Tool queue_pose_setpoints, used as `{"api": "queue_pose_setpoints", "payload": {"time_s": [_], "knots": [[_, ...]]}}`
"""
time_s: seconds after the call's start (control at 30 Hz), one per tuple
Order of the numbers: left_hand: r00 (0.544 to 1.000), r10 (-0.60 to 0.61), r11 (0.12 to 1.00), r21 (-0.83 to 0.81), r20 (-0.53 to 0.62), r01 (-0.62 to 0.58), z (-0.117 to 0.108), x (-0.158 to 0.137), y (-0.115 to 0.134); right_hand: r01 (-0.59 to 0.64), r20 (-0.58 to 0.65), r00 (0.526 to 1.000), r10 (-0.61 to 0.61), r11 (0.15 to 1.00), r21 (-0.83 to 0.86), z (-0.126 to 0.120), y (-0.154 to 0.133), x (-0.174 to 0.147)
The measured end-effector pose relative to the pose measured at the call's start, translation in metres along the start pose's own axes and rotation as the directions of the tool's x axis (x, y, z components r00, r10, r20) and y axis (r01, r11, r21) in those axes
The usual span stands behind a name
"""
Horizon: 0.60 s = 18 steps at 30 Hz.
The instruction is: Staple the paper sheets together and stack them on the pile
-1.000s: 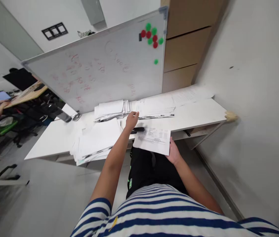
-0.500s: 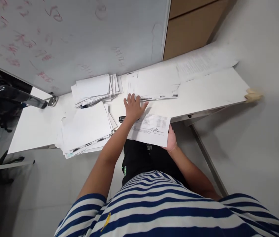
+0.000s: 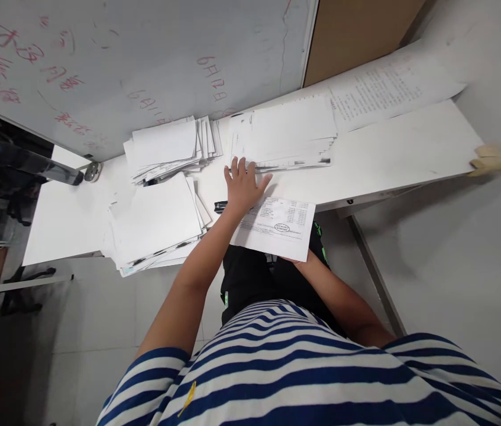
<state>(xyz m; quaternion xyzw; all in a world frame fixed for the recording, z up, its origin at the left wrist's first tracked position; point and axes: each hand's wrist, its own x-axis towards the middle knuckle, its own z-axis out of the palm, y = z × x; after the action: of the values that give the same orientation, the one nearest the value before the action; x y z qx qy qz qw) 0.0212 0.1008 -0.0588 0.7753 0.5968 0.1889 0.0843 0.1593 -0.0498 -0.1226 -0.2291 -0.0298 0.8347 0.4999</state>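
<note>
My left hand (image 3: 243, 186) lies with spread fingers at the front edge of a flat stack of papers (image 3: 285, 130); its fingertips touch or nearly touch that edge. Close below it, a printed sheet (image 3: 279, 228) with an oval black stamp reaches out past the table's front edge. Under the sheet's lower right part is my right hand (image 3: 298, 261); only a sliver near the wrist shows, and its fingers are hidden by the paper. Beside my left wrist, a small black object (image 3: 220, 206) is partly covered by the arm, its kind unclear.
Two more paper piles, one at the back (image 3: 164, 145) and one in front (image 3: 157, 222), lie left on the white table (image 3: 392, 139). A large printed sheet (image 3: 378, 89) lies at the back right. A whiteboard (image 3: 144, 53) stands behind; a yellowish glove-like item (image 3: 490, 160) is at the right end.
My right hand has slid left, further under the printed sheet, so its thumb no longer shows. My left hand stays spread near the stack. The view has shifted slightly.
</note>
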Motion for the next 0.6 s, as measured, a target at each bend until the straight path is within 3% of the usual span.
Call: {"api": "queue_pose_setpoints", "payload": {"time_s": [0.1,0.2,0.33,0.43,0.5,0.57,0.6], "knots": [[1.000,0.001,1.000,-0.025,-0.004,-0.001,-0.001,-0.001,0.000,0.011,0.054,0.999,-0.011,1.000,-0.002,0.005,-0.013,-0.009],[1.000,0.009,0.998,-0.060,-0.004,-0.009,0.001,-0.001,-0.001,0.017,0.028,1.000,-0.015,0.998,-0.057,0.004,-0.031,-0.027],[1.000,-0.021,0.982,-0.187,-0.002,0.020,-0.006,0.008,-0.002,-0.052,-0.097,0.995,0.022,0.947,-0.318,-0.009,-0.040,-0.048],[0.985,-0.061,0.897,-0.441,-0.162,-0.017,-0.028,0.008,-0.006,-0.031,-0.269,0.952,-0.144,0.830,-0.557,-0.014,-0.033,-0.051],[0.948,-0.113,0.828,-0.555,-0.297,-0.075,-0.047,-0.004,-0.013,0.037,-0.286,0.904,-0.317,0.726,-0.686,-0.013,-0.031,-0.052],[0.944,-0.037,0.876,-0.464,-0.327,-0.127,-0.059,-0.024,-0.025,0.087,-0.255,0.862,-0.438,0.624,-0.777,-0.008,-0.038,-0.055],[0.958,0.038,0.923,-0.357,-0.283,-0.142,-0.061,-0.036,-0.031,0.100,-0.238,0.844,-0.480,0.578,-0.810,-0.003,-0.046,-0.059]]}}
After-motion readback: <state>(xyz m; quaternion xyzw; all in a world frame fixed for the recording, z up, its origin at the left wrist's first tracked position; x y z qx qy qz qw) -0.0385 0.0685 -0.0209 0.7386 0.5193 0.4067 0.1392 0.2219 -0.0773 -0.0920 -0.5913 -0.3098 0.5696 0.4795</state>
